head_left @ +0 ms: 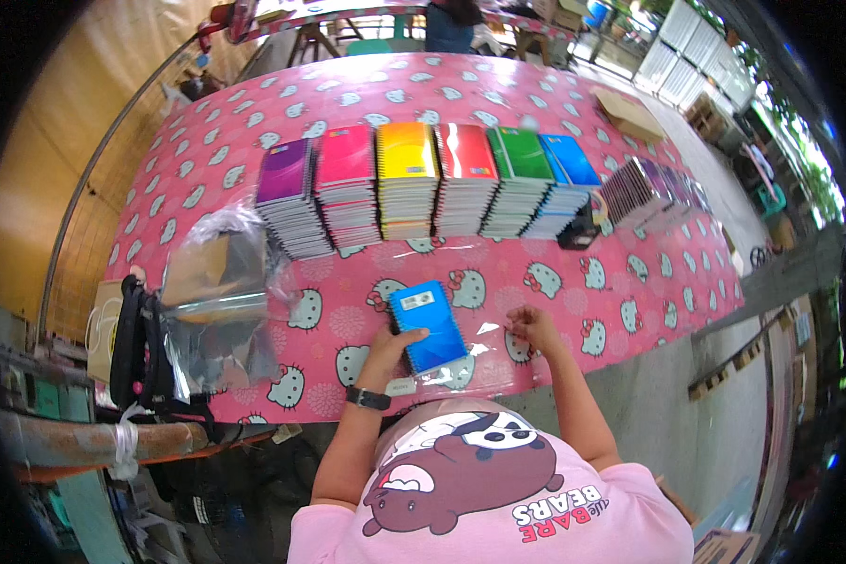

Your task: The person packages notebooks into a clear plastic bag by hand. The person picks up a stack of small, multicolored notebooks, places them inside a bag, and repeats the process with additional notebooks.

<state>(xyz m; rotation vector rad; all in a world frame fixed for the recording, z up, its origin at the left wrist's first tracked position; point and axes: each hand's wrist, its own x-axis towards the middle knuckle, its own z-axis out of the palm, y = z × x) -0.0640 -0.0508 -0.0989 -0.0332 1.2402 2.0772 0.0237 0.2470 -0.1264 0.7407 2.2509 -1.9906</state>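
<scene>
My left hand (392,344) rests its fingers on a small stack of blue spiral notebooks (430,325) near the table's front edge. The stack lies inside a clear plastic sleeve (475,350) spread flat on the pink patterned tablecloth (573,301). My right hand (534,325) pinches the right edge of that sleeve, fingers closed on the film. A black watch sits on my left wrist.
Behind the blue stack stand rows of spiral notebooks: purple (287,193), pink (347,179), yellow (407,174), red (466,174), green (520,179), blue (559,183), plus a wrapped dark bundle (641,191). Clear bags (218,282) pile at left. A cardboard piece (627,113) lies far right.
</scene>
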